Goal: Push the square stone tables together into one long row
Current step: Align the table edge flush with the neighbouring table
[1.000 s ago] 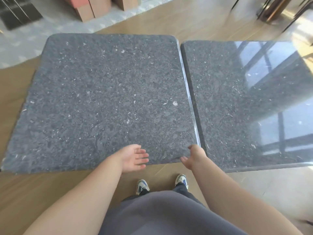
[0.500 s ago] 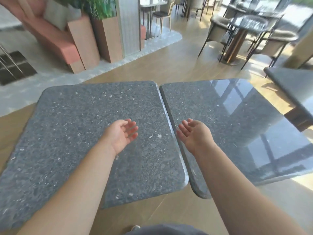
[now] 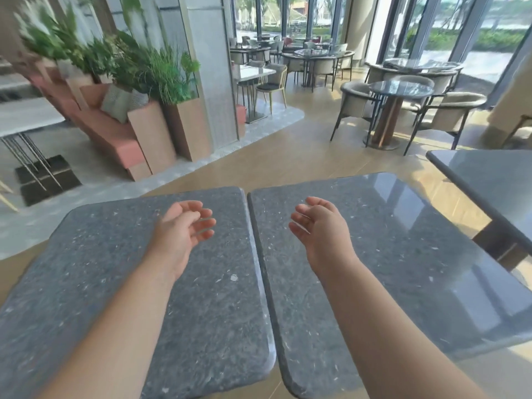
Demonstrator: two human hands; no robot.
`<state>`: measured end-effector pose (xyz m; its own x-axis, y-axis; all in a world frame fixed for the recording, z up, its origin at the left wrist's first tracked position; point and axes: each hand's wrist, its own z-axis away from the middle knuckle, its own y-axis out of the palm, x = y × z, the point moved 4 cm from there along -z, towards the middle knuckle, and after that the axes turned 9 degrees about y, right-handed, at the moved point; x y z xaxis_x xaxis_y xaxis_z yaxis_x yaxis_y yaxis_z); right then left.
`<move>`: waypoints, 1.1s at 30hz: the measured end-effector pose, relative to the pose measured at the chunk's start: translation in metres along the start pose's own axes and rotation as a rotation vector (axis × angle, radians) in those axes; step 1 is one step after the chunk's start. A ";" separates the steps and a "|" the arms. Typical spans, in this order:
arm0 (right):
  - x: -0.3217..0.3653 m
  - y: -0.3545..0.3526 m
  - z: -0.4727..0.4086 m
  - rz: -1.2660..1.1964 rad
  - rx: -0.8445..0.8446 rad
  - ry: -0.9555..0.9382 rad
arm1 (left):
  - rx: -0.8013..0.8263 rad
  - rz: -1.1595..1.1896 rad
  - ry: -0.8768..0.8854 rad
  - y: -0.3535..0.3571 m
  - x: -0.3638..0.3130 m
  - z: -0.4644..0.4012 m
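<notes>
Stone tables number three in sight: two square ones sit side by side, the left table (image 3: pixel 95 283) and the right table (image 3: pixel 417 269), parted only by a thin seam. A third table (image 3: pixel 495 180) stands well apart at three o'clock. Two hands are raised over the surfaces, the left hand (image 3: pixel 184 226) and the right hand (image 3: pixel 319 226), both empty, fingers loosely spread and curled; whether either touches the stone is hard to judge. One round table (image 3: pixel 400 89) stands at one o'clock.
</notes>
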<state>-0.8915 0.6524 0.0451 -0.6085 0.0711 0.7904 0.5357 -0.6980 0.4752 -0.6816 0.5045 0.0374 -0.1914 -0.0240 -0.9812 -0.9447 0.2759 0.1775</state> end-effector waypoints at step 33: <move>-0.326 0.042 0.067 0.331 -0.261 0.320 | -0.260 -0.171 -0.505 -0.344 0.171 0.133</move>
<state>-0.6313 0.6482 -0.1665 -0.6017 -0.3754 0.7050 0.5903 -0.8036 0.0758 -0.3539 0.5333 -0.2020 0.0593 0.4305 -0.9007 -0.9974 0.0625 -0.0357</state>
